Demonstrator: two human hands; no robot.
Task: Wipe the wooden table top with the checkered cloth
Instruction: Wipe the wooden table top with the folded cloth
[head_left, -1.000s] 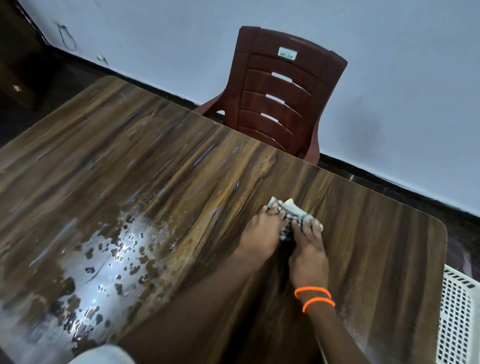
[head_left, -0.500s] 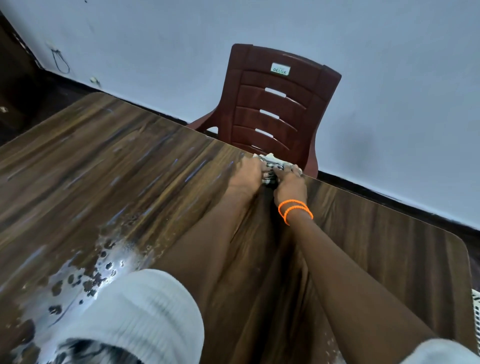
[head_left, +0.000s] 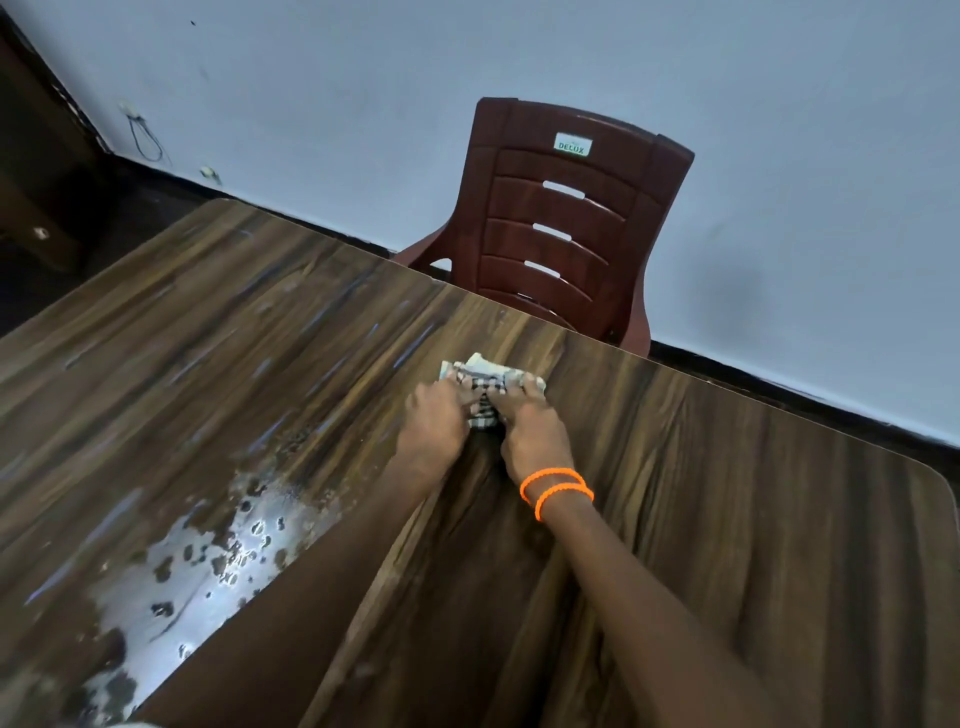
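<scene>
A bunched checkered cloth (head_left: 485, 382) lies on the wooden table top (head_left: 727, 493), a little short of its far edge. My left hand (head_left: 436, 421) and my right hand (head_left: 527, 431) lie side by side on the cloth and press it flat against the wood, fingers stretched forward over it. Two orange bands circle my right wrist. Most of the cloth is hidden under my fingers.
A wet, shiny patch with dark spots (head_left: 208, 556) covers the table's near left part, with damp streaks beyond it. A dark red plastic chair (head_left: 561, 223) stands behind the far edge against a pale wall.
Both hands pushed the cloth out to the table's far edge by the chair, then drew it back a little toward me. The camera view shifted as well.
</scene>
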